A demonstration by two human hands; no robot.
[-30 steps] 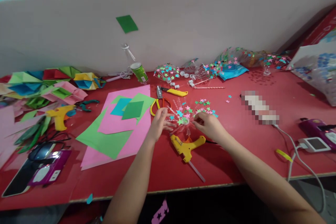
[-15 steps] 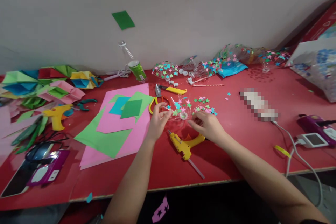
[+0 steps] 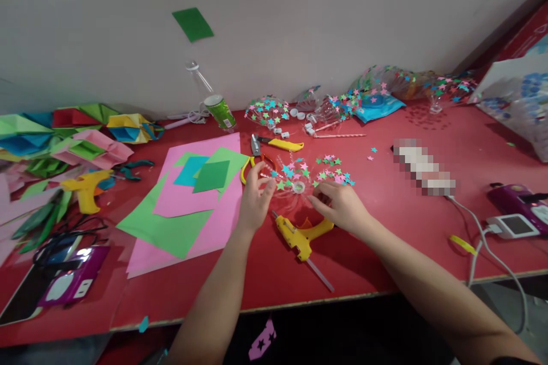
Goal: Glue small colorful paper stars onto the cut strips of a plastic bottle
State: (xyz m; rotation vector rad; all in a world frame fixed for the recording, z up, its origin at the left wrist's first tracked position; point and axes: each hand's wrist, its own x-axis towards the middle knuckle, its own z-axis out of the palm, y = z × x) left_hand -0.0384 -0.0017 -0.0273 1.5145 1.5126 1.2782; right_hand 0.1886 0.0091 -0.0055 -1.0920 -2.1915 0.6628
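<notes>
A clear plastic piece cut into splayed strips and dotted with small paper stars lies on the red table. My left hand pinches its left strips with closed fingers. My right hand rests at its right side, fingers curled on the strips. Loose paper stars lie just right of the piece. A yellow glue gun lies directly below both hands, nozzle pointing left.
Pink and green paper sheets lie left of my hands. Yellow-handled scissors and a yellow utility knife lie above. Folded paper shapes and another glue gun are far left. More star-covered pieces line the white partition.
Both hands stay on the star-covered plastic piece, shifting their fingers slightly on it. The view has tilted down a little.
</notes>
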